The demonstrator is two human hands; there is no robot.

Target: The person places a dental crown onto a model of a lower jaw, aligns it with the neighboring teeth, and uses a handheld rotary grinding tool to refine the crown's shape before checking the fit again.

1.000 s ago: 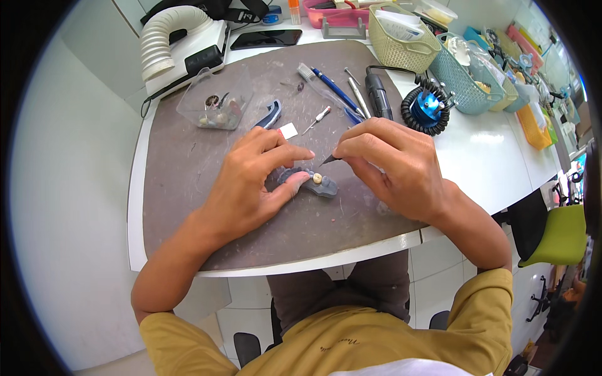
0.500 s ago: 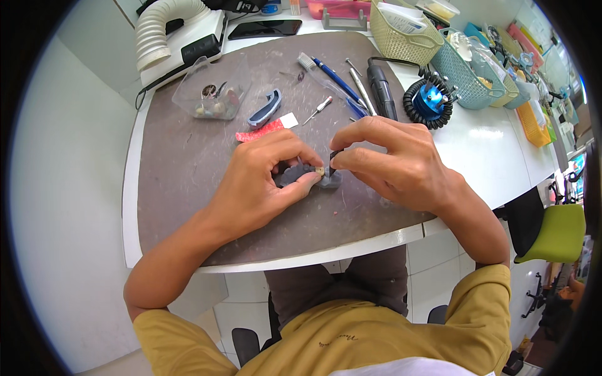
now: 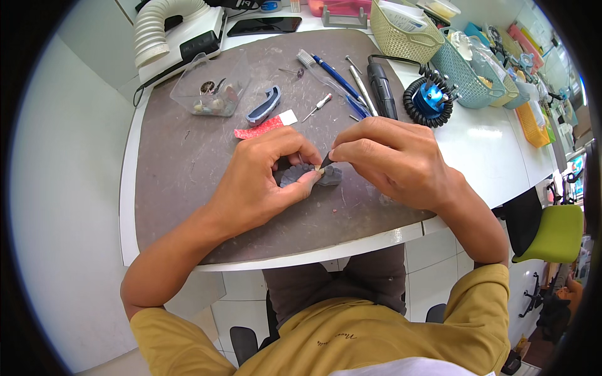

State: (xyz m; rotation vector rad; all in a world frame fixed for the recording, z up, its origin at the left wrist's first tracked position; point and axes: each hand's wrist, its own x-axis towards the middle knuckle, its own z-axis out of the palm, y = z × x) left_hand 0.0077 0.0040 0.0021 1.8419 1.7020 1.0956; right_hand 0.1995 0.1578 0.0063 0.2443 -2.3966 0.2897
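Observation:
My left hand [image 3: 254, 178] has its thumb and forefinger closed on a small cream tooth crown [image 3: 318, 168] at a grey dental model [image 3: 330, 178], whose left part is partly behind the fingers. My right hand [image 3: 401, 163] grips a dark pointed tool [image 3: 326, 160], its tip at the crown; whether it touches cannot be told. Just beyond my left hand lie a red strip [image 3: 257, 130] with a white end and a blue-grey curved piece [image 3: 263, 106]. A small screwdriver [image 3: 316, 106] rests farther back.
A clear box [image 3: 194, 103], a blue pen [image 3: 338, 80], a handpiece [image 3: 380, 91] and a coiled cord on a blue holder [image 3: 429, 100] sit toward the mat's back. A hose machine [image 3: 191, 50], phone [image 3: 263, 25] and baskets [image 3: 404, 34] line the desk. A green chair [image 3: 552, 232] stands right.
Left thumb and forefinger have closed around the crown. The right hand's tool has moved left onto the crown area. The red strip shows more, and the whole view has shifted slightly.

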